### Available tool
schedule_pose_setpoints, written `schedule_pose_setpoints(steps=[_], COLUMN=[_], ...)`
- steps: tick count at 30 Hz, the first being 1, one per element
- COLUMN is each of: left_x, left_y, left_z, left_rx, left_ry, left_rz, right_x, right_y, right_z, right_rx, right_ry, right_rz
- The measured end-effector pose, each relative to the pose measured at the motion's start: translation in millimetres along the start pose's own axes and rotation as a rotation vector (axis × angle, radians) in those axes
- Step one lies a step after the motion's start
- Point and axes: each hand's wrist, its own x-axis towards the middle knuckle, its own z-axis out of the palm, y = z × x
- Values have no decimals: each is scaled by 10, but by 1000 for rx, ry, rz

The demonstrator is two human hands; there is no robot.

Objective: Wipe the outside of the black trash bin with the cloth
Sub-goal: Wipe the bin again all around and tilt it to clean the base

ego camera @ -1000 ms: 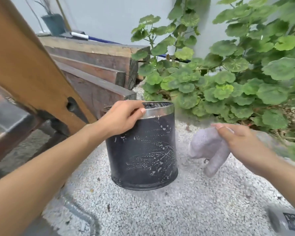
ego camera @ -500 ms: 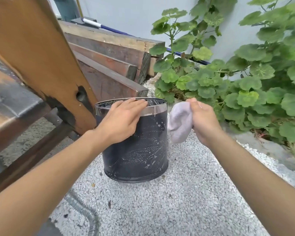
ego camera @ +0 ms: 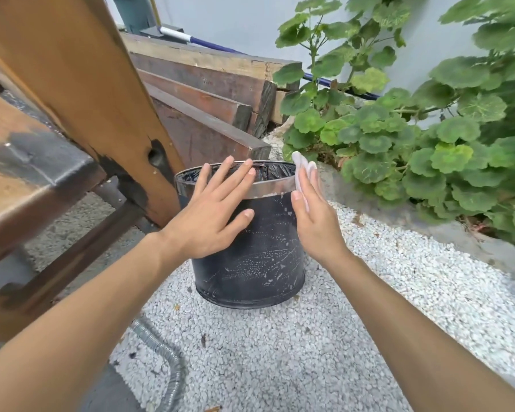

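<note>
Black trash bin (ego camera: 250, 257) stands upright on the white gravel (ego camera: 324, 337) straight in front of you, close by the foot of the slanted wooden plank (ego camera: 81, 84) on your left, with its metal rim band (ego camera: 268, 190) at the top and pale streaks down its dark wall. Your left hand (ego camera: 211, 215) lies flat against the near side of the bin just under the rim, fingers spread and reaching over the band, gripping nothing. Your right hand (ego camera: 312, 215) presses the cloth (ego camera: 302, 165) against the bin's right side at rim height, fingers straight and held together; only a pale fold shows past your fingertips, so how the rest sits under your palm is hard to tell. Leafy green plants (ego camera: 414, 129) grow along the gravel's far right edge, stacked timber beams (ego camera: 214, 84) behind the bin.
</note>
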Motion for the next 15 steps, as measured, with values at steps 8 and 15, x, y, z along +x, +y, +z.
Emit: schedule_pose_setpoints(steps=[8, 15], left_x=[56, 190], left_y=[-22, -119], left_z=[-34, -56], left_rx=[-28, -44], left_ry=[-29, -66], left_rz=[-121, -151], right_x=[18, -205], right_y=[59, 310], right_z=[-23, -47], right_rx=[-77, -207], right_ry=[-75, -210], right_rz=[1, -22])
